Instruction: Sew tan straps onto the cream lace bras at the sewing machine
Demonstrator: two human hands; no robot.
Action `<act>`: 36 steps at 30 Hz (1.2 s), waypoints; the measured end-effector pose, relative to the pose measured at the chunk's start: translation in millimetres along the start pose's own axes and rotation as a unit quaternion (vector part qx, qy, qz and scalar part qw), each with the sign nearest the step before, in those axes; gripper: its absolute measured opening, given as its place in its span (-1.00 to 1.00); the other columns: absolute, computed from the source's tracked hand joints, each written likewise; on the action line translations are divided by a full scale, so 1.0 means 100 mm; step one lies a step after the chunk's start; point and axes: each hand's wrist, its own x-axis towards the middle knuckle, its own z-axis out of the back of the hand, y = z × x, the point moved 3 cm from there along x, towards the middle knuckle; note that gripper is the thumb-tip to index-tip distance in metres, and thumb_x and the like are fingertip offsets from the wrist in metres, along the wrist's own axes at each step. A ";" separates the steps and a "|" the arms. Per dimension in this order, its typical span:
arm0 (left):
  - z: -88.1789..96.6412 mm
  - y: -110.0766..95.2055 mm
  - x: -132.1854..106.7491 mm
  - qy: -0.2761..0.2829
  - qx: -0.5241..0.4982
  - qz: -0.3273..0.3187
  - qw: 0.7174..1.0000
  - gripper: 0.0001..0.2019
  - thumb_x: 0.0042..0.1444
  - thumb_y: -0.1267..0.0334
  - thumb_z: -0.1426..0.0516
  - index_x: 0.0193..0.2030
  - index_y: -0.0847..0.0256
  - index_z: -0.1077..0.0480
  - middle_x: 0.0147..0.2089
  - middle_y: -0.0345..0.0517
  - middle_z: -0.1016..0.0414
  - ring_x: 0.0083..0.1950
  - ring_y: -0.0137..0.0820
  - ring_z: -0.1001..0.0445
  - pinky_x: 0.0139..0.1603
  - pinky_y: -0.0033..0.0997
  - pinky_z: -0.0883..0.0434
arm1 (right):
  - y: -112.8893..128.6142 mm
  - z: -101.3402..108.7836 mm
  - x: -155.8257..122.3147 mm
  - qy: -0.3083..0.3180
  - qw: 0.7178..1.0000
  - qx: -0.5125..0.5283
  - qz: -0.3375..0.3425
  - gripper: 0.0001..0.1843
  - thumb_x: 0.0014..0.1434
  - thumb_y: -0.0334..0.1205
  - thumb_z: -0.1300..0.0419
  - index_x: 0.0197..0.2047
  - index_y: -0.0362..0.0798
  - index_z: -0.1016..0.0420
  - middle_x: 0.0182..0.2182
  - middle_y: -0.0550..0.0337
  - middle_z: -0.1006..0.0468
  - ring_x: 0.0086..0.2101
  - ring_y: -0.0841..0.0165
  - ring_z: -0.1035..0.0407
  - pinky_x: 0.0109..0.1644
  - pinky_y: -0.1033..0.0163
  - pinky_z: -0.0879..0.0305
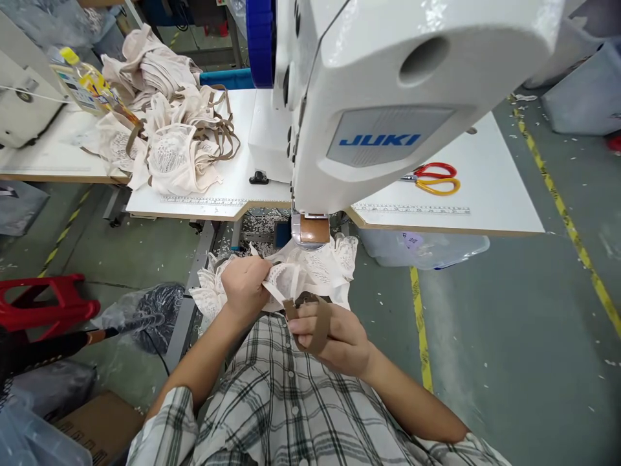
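The white lace piece (286,279) is held between the two hands, in front of the person's tummy and just below the tip of the big white sewing machine (388,142). The left hand (246,281) is closed in a fist on one edge of it, with the thumb pressing on top. The right hand (334,333) has its fingers bent around a brown strap (320,327), which makes a loop over them, so that hand is closed too, but more loosely, I think. The hands are apart with the lace between, maybe to keep it flat and easy to see. More pale lace cloth (334,272) lies under and behind it, in the gap where the table (504,217) is cut away, perhaps so it has room to hang. I cannot tell if any of it touches the machine. A big pile of pale pieces (169,155) sits on the left of the table, maybe to be out of the way, and the scissors (436,178) lie on the right, likely so they are easy to grab
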 end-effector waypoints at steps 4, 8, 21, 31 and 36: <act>0.04 0.01 0.00 0.004 -0.002 0.005 1.000 -0.74 0.17 0.39 -0.11 -0.56 0.19 -0.31 -0.64 -0.25 -0.22 -0.57 -0.45 -0.17 -0.48 -0.38 0.00 | 0.05 -0.03 0.00 -0.001 1.000 -0.013 -0.006 -0.74 0.19 -0.47 -0.21 -0.08 0.01 -0.49 -0.18 0.12 -0.64 -0.16 0.32 -0.56 -0.03 0.20 -0.60; 0.05 -0.04 -0.02 0.159 -0.157 0.042 0.974 -0.84 0.24 0.32 -0.10 -0.31 0.23 -0.50 -0.43 -0.13 -0.47 -0.40 -0.42 -0.37 -0.38 -0.44 -0.19 | 0.02 0.03 0.03 -0.026 0.984 0.004 -0.174 -0.77 0.29 -0.39 -0.15 -0.03 0.06 -0.47 -0.17 0.15 -0.62 -0.17 0.34 -0.56 -0.09 0.21 -0.57; -0.07 -0.10 -0.54 0.291 -0.601 0.465 0.582 -0.66 0.13 0.08 -0.29 -0.01 0.20 -0.58 -0.25 -0.07 -0.58 -0.24 -0.37 -0.50 -0.17 -0.41 -0.38 | -1.10 0.27 -1.11 0.115 0.829 -0.097 -0.538 -0.44 0.24 0.12 -0.17 0.18 -0.01 -0.31 0.14 -0.07 -0.45 0.12 0.15 -0.38 0.21 -0.04 -0.31; 0.12 -0.21 -0.39 0.296 -0.579 0.443 0.617 -0.63 0.14 0.07 -0.28 0.05 0.16 -0.57 -0.29 -0.11 -0.54 -0.28 -0.42 -0.43 -0.25 -0.48 -0.32 | -1.17 0.13 -1.23 0.123 0.801 -0.197 -0.551 -0.15 0.11 0.04 -0.29 0.34 -0.06 -0.05 0.21 -0.20 -0.19 -0.07 0.15 -0.45 0.02 0.01 -0.41; 0.17 -0.23 -0.31 0.304 -0.574 0.431 0.626 -0.67 0.16 0.10 -0.28 0.05 0.10 -0.58 -0.29 -0.13 -0.54 -0.28 -0.46 -0.41 -0.27 -0.52 -0.31 | -1.14 0.26 -1.46 0.183 0.774 -0.165 -0.583 -0.32 0.16 0.07 -0.23 0.25 -0.02 -0.18 0.07 -0.06 -0.39 -0.23 0.25 -0.45 -0.10 0.08 -0.40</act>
